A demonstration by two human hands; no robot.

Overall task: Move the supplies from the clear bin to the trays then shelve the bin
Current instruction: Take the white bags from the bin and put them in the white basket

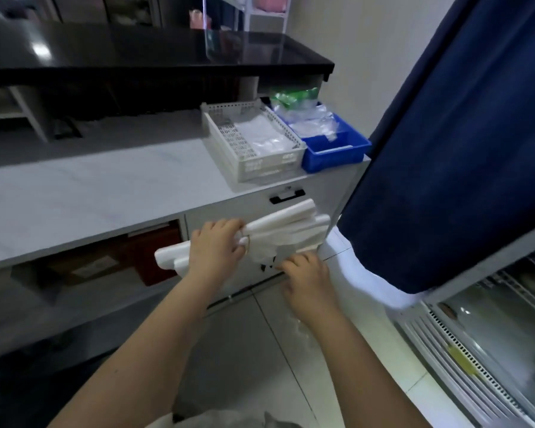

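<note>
My left hand grips a bundle of white plastic bags held by a rubber band, in front of the counter's drawer face. My right hand is just below it, its fingers pinching the bundle's lower edge. A white perforated tray holding white packets stands on the counter at the right end. Beside it sits a blue tray with clear plastic packets. The clear bin is not in view.
A black raised shelf runs above the counter. A drawer with a black handle is below the trays. A dark blue curtain hangs at the right over a glass-topped chest freezer. Boxes sit in the open shelf under the counter.
</note>
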